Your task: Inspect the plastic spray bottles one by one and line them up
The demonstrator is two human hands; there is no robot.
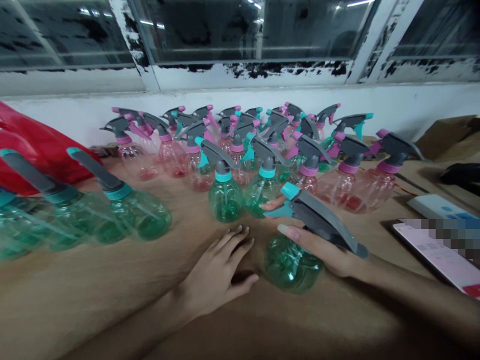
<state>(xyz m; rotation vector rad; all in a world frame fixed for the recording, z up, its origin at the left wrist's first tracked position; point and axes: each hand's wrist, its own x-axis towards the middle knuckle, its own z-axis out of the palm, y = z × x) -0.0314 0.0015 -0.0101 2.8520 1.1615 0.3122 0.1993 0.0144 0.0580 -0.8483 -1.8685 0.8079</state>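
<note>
My right hand (322,250) is wrapped round the neck of a green spray bottle (292,270) with a grey and teal trigger head. The bottle leans slightly, its nozzle pointing up and left. To its left, my left hand (221,270) lies palm down over the table (157,300), fingers stretched out and holding nothing. Just beyond the hands stand two more green spray bottles, the left one (226,197) and the right one (262,190). The fingers of my right hand behind the held bottle are partly hidden.
Several pink spray bottles (350,187) and some green ones crowd the back by the wall. More green bottles (144,215) stand in a row at left, near a red plastic bag (41,150). A phone (431,250), a white box (438,206) and brown paper (450,137) lie at right.
</note>
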